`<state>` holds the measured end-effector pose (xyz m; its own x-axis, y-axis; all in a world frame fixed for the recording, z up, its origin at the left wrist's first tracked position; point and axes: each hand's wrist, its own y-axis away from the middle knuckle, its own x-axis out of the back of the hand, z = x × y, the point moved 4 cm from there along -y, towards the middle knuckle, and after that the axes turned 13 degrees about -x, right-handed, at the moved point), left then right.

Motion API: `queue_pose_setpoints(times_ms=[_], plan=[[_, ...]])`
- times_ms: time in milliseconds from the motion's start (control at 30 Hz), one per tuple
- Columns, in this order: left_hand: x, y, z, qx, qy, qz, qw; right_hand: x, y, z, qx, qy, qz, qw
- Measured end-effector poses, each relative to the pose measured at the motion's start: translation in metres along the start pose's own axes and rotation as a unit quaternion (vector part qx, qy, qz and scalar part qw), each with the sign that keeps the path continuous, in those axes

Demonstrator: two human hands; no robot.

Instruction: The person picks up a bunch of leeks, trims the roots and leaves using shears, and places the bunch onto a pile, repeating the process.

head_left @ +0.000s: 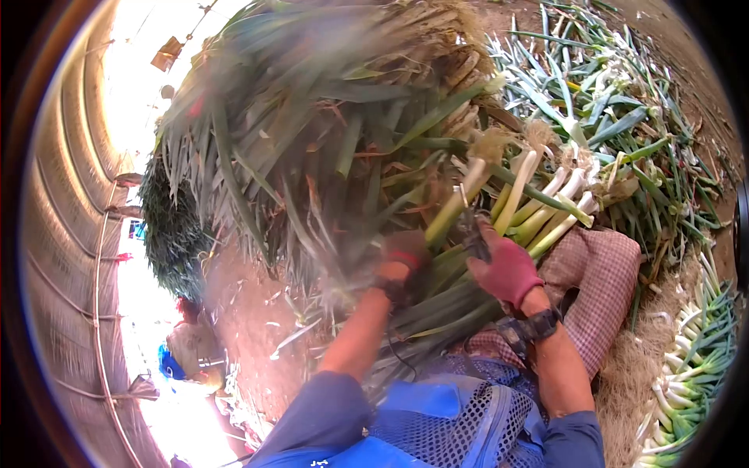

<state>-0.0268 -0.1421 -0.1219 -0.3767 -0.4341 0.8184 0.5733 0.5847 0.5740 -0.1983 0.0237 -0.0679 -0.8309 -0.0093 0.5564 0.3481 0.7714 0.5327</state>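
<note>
My left hand (407, 251), in a dark and red glove and smeared by motion, is closed round the leafy end of a thick green onion (449, 212); its fingers are partly hidden. My right hand (507, 269), in a dusty red glove, grips a dark cutting tool with a thin blade (468, 222) close beside that stalk. Several more green onions (554, 207) lie over my lap, their pale root ends pointing up and right. Their long leaves (437, 316) run down under my hands.
A tall heap of untrimmed green onions (312, 132) rises in front of me. Loose trimmings (616, 109) cover the ground at upper right. A row of cleaned green onions (690, 366) lies at lower right. Another person (191, 347) sits at the left, near a second heap (175, 226).
</note>
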Motion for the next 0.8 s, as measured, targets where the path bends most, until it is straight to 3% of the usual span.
queue_pose_setpoints(times_ms=[133, 200, 267, 333, 367, 400, 467, 533, 567, 600, 633, 667, 700, 767, 800], plan=[[0.008, -0.005, 0.051, -0.081, -0.034, 0.004, 0.996, 0.004, 0.014, 0.007, 0.036, -0.063, 0.007, 0.997], [-0.018, -0.037, 0.062, -0.058, 0.001, 0.075, 0.996, 0.009, 0.016, 0.005, 0.1, -0.098, 0.051, 0.989], [-0.015, -0.034, 0.092, -0.138, 0.112, 0.217, 0.96, 0.024, 0.014, 0.005, 0.109, -0.088, 0.072, 0.988], [-0.006, -0.032, 0.117, -0.257, 0.063, 0.142, 0.954, 0.039, 0.008, 0.011, 0.082, -0.167, 0.083, 0.979], [0.028, -0.006, 0.132, -0.253, 0.047, 0.09, 0.962, 0.041, 0.005, 0.021, 0.076, -0.16, 0.115, 0.978], [0.035, 0.001, 0.123, -0.251, 0.047, 0.092, 0.962, 0.042, 0.003, 0.029, 0.078, -0.16, 0.114, 0.977], [0.055, 0.017, 0.097, -0.254, 0.2, 0.214, 0.922, 0.046, 0.0, 0.043, 0.066, -0.159, 0.147, 0.974], [0.071, 0.008, 0.029, -0.116, 0.189, 0.342, 0.913, 0.044, 0.007, 0.043, 0.051, -0.166, 0.135, 0.976], [0.105, 0.018, 0.004, -0.056, 0.084, 0.414, 0.905, 0.038, 0.01, 0.04, 0.051, -0.181, 0.108, 0.976], [0.127, 0.015, -0.023, 0.089, -0.028, 0.359, 0.929, 0.033, 0.013, 0.036, 0.051, -0.194, 0.082, 0.976], [0.144, 0.016, -0.044, 0.091, -0.113, 0.459, 0.876, 0.023, 0.014, 0.031, 0.111, -0.212, 0.1, 0.966], [0.151, 0.015, -0.063, 0.091, -0.196, 0.55, 0.807, 0.013, 0.015, 0.027, 0.111, -0.212, 0.1, 0.966], [0.151, 0.002, -0.082, 0.091, -0.196, 0.55, 0.807, 0.001, 0.016, 0.02, 0.119, -0.213, 0.058, 0.968], [0.151, -0.031, -0.112, 0.157, -0.192, 0.393, 0.885, -0.009, 0.027, 0.003, 0.126, -0.214, 0.021, 0.968], [0.161, -0.036, -0.114, 0.153, -0.191, 0.395, 0.885, -0.009, 0.036, -0.008, 0.104, -0.128, 0.007, 0.986]])
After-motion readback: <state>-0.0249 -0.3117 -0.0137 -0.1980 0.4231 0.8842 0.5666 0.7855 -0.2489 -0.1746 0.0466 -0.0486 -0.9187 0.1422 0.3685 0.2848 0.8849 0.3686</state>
